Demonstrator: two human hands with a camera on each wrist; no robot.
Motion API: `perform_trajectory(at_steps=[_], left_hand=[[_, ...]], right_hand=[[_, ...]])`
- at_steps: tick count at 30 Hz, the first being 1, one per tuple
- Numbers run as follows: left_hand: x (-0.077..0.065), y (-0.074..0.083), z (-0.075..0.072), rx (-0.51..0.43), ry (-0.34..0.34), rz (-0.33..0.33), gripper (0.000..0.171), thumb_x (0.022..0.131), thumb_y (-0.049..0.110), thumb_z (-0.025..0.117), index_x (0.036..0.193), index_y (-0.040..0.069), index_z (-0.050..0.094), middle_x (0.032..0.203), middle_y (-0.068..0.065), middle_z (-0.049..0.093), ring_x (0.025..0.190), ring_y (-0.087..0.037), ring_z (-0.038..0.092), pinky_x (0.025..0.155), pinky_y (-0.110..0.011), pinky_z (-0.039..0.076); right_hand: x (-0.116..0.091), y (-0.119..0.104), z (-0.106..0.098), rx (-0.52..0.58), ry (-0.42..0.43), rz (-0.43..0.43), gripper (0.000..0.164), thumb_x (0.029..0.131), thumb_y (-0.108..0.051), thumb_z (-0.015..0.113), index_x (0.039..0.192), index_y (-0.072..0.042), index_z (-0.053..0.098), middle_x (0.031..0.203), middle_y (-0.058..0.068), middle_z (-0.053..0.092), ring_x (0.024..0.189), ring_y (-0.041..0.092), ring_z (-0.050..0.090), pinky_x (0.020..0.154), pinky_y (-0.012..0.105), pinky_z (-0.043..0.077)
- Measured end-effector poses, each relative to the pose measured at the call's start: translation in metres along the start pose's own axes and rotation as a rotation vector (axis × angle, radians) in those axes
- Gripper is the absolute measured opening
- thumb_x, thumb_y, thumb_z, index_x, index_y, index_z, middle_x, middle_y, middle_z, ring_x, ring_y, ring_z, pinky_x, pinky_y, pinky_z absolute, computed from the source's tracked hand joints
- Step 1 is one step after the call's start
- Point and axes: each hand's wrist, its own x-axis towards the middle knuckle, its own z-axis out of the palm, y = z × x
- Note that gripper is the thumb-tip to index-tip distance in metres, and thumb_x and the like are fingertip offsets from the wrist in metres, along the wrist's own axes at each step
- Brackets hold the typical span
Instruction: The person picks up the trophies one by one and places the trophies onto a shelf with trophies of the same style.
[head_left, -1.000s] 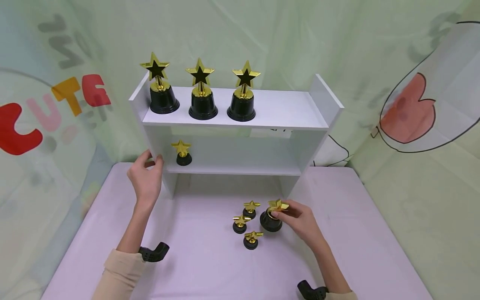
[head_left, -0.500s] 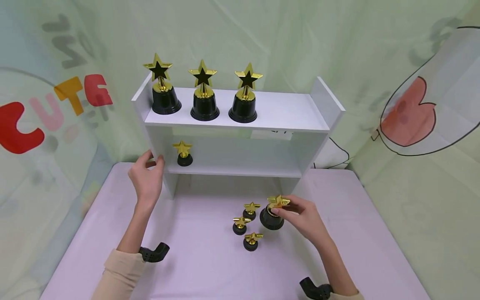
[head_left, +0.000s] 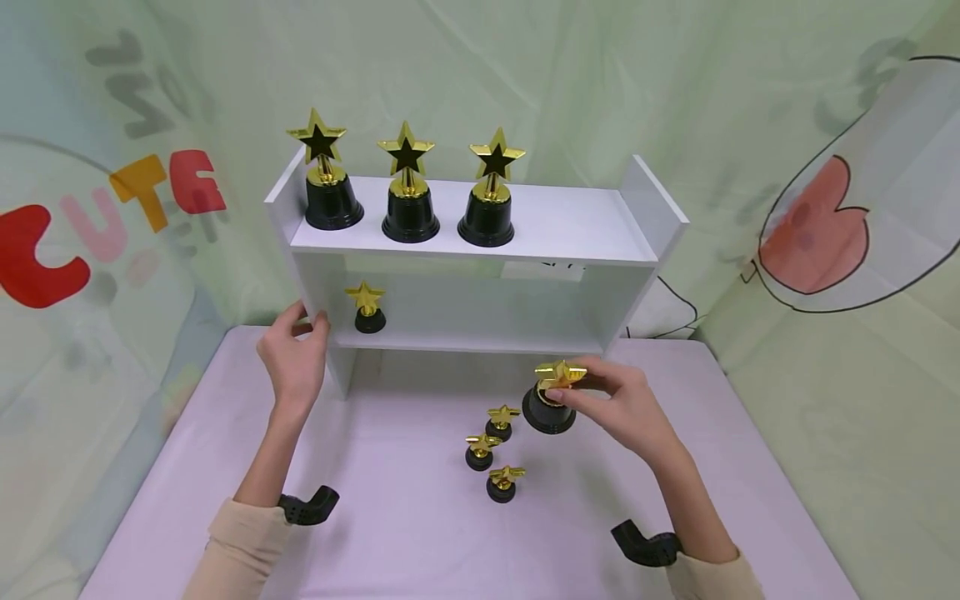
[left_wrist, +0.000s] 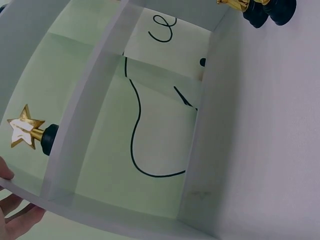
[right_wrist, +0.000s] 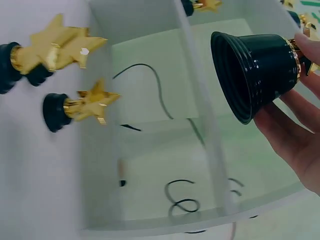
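Observation:
My right hand [head_left: 626, 406] pinches a large star trophy [head_left: 550, 412] by its gold neck, holding it above the table in front of the shelf. In the right wrist view the hollow black base of this trophy [right_wrist: 260, 70] faces the camera. My left hand [head_left: 292, 358] grips the left side panel of the white shelf [head_left: 465, 340], thumb and fingers on either side of the board. Three large star trophies, one being the middle trophy [head_left: 409, 212], stand on the top tier. A small star trophy [head_left: 368, 319] stands at the left of the middle tier.
Three small star trophies stand on the table [head_left: 420, 517]: a rear trophy [head_left: 498, 427], a left trophy [head_left: 479, 456] and a front trophy [head_left: 502, 487]. Printed curtains [head_left: 585, 83] surround the table. A dark line [head_left: 678, 292] shows behind the shelf's right side.
My right hand has lifted the large trophy off the table and moved it up toward the shelf. The left hand keeps its place on the side panel.

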Motion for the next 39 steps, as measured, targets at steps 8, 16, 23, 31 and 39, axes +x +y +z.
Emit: perform_trajectory(at_steps=[8,16,23,31,39], left_hand=[[0.0,0.001,0.001,0.002,0.005,0.001,0.025,0.095,0.006,0.064,0.115,0.004,0.078,0.105,-0.016,0.076,0.081,-0.026,0.067,0.062,-0.011,0.044],[0.0,0.002,0.002,0.006,0.006,-0.019,0.024,0.095,0.009,0.064,0.115,0.004,0.077,0.105,-0.015,0.076,0.08,-0.021,0.066,0.061,-0.012,0.044],[0.0,0.001,0.001,0.002,0.004,-0.018,0.025,0.096,0.01,0.064,0.117,0.004,0.077,0.107,-0.016,0.076,0.081,-0.024,0.067,0.061,-0.012,0.044],[-0.001,0.001,0.003,-0.007,0.0,-0.018,0.026,0.096,0.009,0.064,0.118,0.005,0.076,0.107,-0.016,0.076,0.082,-0.026,0.067,0.06,-0.011,0.044],[-0.001,0.002,0.002,-0.008,0.003,-0.018,0.027,0.096,0.009,0.064,0.12,0.004,0.076,0.108,-0.017,0.076,0.081,-0.024,0.065,0.06,-0.009,0.044]], right_hand=[[0.012,-0.023,-0.022,0.034,-0.031,0.044,0.025,0.091,-0.019,0.08,0.114,-0.011,0.075,0.098,0.003,0.072,0.089,0.015,0.071,0.079,0.024,0.058],[0.019,-0.04,-0.036,0.051,-0.031,0.014,0.023,0.092,-0.019,0.079,0.113,-0.011,0.074,0.097,0.002,0.075,0.085,0.017,0.073,0.076,0.024,0.058],[0.024,-0.058,-0.044,0.065,-0.013,0.0,0.022,0.092,-0.017,0.078,0.113,-0.011,0.074,0.098,-0.002,0.076,0.084,0.017,0.073,0.077,0.023,0.057],[0.03,-0.084,-0.064,0.113,0.013,-0.036,0.02,0.09,-0.009,0.079,0.109,-0.006,0.074,0.095,-0.003,0.076,0.082,0.017,0.073,0.077,0.022,0.057],[0.04,-0.097,-0.075,0.148,0.005,-0.04,0.021,0.092,-0.009,0.077,0.112,-0.004,0.075,0.099,-0.002,0.078,0.087,0.017,0.073,0.079,0.023,0.057]])
